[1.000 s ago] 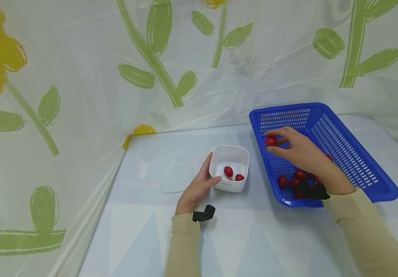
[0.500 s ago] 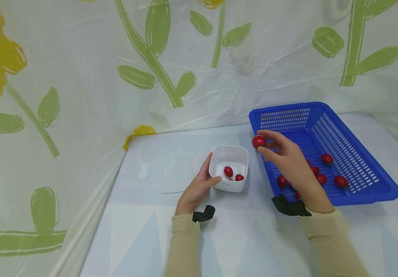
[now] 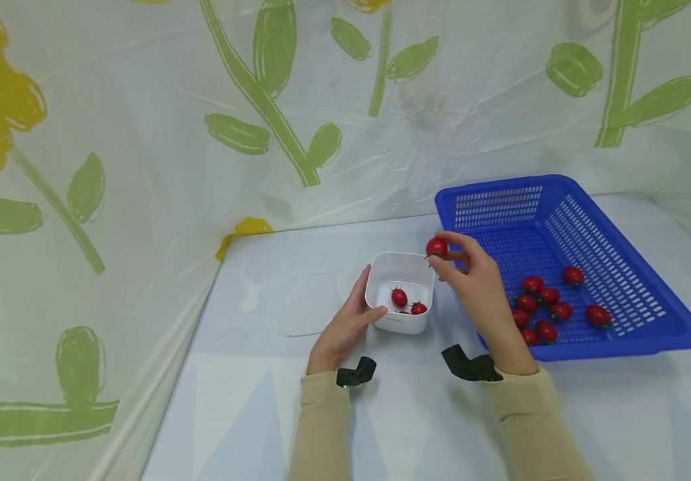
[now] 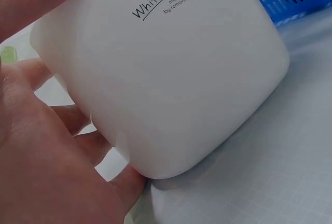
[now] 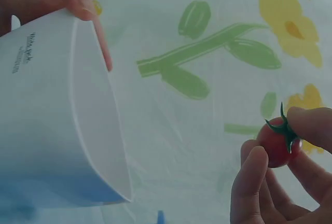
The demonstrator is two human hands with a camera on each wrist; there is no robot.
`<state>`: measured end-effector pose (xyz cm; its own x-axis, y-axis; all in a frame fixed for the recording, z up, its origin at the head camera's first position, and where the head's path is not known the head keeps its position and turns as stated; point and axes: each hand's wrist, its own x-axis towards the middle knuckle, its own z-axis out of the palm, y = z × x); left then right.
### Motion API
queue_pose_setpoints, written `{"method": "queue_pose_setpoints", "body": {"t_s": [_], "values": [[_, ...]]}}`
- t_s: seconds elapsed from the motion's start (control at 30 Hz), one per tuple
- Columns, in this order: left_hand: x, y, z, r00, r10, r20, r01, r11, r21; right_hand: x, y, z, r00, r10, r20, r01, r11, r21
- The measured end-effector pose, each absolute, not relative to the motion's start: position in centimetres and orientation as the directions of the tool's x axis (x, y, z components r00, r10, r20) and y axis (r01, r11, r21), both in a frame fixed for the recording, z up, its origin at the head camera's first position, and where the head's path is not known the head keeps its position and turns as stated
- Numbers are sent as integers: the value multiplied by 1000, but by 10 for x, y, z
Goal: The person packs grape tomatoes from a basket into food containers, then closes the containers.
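My left hand (image 3: 343, 329) grips a white plastic container (image 3: 404, 323) by its left side, thumb over the front rim and fingers around the side. In the left wrist view the container (image 4: 171, 89) fills the frame, with "White pack" printed on it. Red cherry tomatoes (image 3: 399, 297) lie inside it. My right hand (image 3: 476, 280) pinches one cherry tomato (image 3: 436, 248) between thumb and fingertips, at the container's right back corner. In the right wrist view that tomato (image 5: 279, 145) shows its green calyx, apart from the container's open mouth.
A blue slotted basket (image 3: 615, 247) stands on the table to the right, with several cherry tomatoes (image 3: 561, 310) in its near part. A flat, clear lid-like piece (image 3: 306, 305) lies left of the container. Behind the table hangs a flower-print sheet (image 3: 159, 133).
My right hand has moved left, out from over the blue basket to the white container's edge, carrying the cherry tomato. My left hand and the container stay in place.
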<state>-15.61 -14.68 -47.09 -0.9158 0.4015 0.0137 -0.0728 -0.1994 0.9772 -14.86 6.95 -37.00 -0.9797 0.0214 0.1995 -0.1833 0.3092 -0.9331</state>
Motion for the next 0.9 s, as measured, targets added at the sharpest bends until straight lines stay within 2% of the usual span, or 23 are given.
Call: {"method": "queue_pose_setpoints", "body": {"t_s": [0.37,0.53,0.9], "values": [[-149,-148,-451,-901,433,-15,-99,-173,980,-150,45,-380,-938,-37,344,-322,461,-827],[-146,-147,-446,-915,400,-54,-116,-133,984,-149,31,-387,-914,-56,401,-371,513,-774],[-149,-147,-448,-890,456,7,-93,-198,976,-155,21,-410,-915,-198,351,-398,579,-712]]}}
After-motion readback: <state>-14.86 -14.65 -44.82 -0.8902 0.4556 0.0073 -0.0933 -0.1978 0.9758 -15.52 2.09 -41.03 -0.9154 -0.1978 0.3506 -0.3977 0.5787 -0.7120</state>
